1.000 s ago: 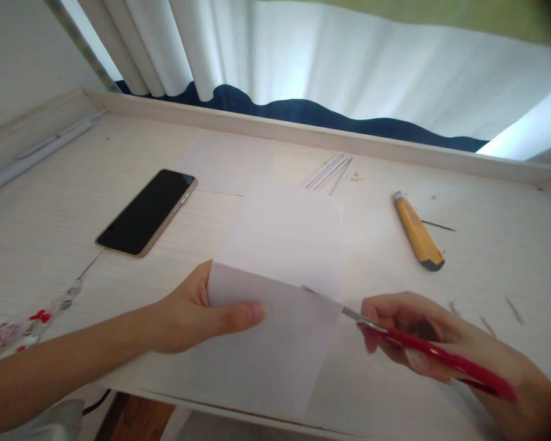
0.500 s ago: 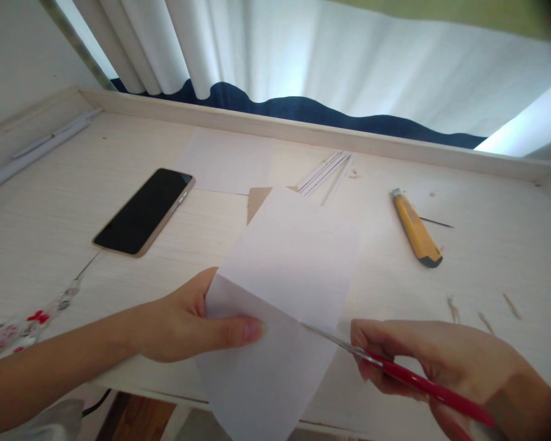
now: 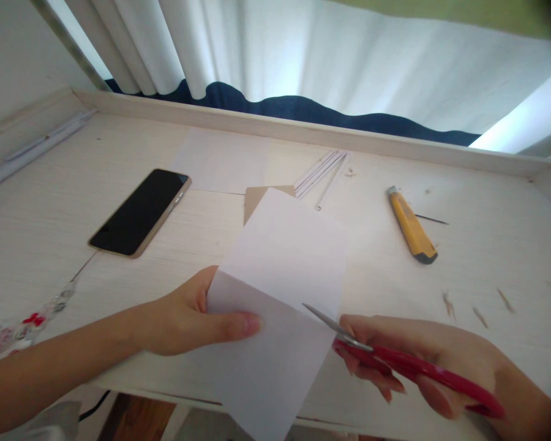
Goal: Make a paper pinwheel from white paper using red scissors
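My L hand (image 3: 195, 324): fingers pinching creased paper (image 3: 284, 239). R hand (image 3: 445, 346): fingers wrapped rnd red scissors (image 3: 408, 362). I'd keep blade (image 3: 324, 317) along crease (image 3: 257, 290), paper taut.

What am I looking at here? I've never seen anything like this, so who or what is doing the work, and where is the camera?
There is no robot here, only a person's two bare hands. Every picture comes from one camera worn on the person's head, looking forward and down.

The left hand grips a creased sheet of white paper, thumb on top. The right hand holds red-handled scissors, their blades over the paper near its crease.

On the white tabletop lie a smartphone with a beaded strap at its near end, another white sheet, a beige piece partly under the held paper, slim white strips and a yellow utility knife. A curtain hangs behind.
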A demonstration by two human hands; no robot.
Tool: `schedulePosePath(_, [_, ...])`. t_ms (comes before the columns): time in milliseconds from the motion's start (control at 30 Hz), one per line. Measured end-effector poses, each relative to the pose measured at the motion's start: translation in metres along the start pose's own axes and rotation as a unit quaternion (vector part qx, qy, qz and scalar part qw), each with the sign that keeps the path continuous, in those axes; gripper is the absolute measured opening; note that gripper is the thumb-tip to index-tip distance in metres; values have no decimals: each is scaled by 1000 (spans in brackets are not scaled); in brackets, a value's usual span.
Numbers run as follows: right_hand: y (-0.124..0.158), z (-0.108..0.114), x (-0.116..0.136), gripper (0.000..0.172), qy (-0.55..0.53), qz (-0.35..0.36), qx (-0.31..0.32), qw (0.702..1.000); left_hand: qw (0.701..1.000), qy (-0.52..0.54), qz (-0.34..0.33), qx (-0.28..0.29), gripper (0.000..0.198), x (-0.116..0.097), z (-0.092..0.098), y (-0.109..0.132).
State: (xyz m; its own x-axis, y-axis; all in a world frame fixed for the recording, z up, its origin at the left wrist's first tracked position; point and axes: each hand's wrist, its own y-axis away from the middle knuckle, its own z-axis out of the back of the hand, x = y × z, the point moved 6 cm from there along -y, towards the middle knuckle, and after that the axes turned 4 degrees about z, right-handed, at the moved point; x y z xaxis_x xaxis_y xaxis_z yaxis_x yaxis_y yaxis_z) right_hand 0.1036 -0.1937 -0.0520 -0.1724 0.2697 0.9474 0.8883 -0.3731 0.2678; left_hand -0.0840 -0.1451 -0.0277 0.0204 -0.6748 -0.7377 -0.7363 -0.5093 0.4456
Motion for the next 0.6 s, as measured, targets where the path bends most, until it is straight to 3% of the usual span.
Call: schedulePosePath(600, [-13,-4,20,51,-75,-20,-58,995,1000,-4,25,-1,28,4,-5,1])
